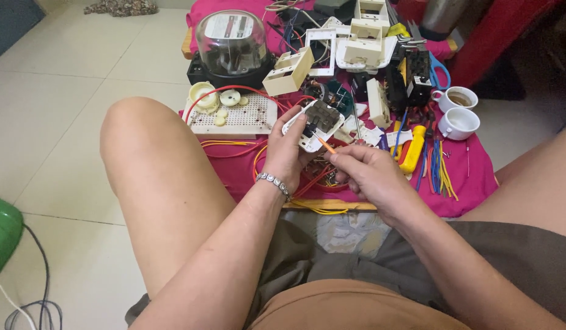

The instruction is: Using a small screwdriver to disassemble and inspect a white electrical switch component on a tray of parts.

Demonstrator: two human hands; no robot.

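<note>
**Switch module in the left hand, orange wire at its edge**

I see the left hand [287, 153] curled around a white switch module [313, 124], fingers clamped on its lower edge, dark back face tilted up toward the camera. A beaded bracelet [274, 183] sits on that wrist.

The right hand [368, 174] is just below and right of the module, fingertips pressed together, pinching a thin orange wire [325, 145] whose tip touches the module's lower corner.

All places below are relative to the module:
- Left of it: a perforated cream board [240, 116] with small round cream parts on top.
- Up and left: a domed glass electricity meter [232, 46] on a black base.
- Above: cream switch boxes and frames [356, 43], piled together.
- Right: a yellow-handled tool [412, 150] and loose blue and yellow wire pieces [441, 171].
- Far right: two white cups [457, 113], side by side.

Everything lies on a low table covered by a pink cloth [472, 177]. Bare knees flank the module on both sides.
</note>
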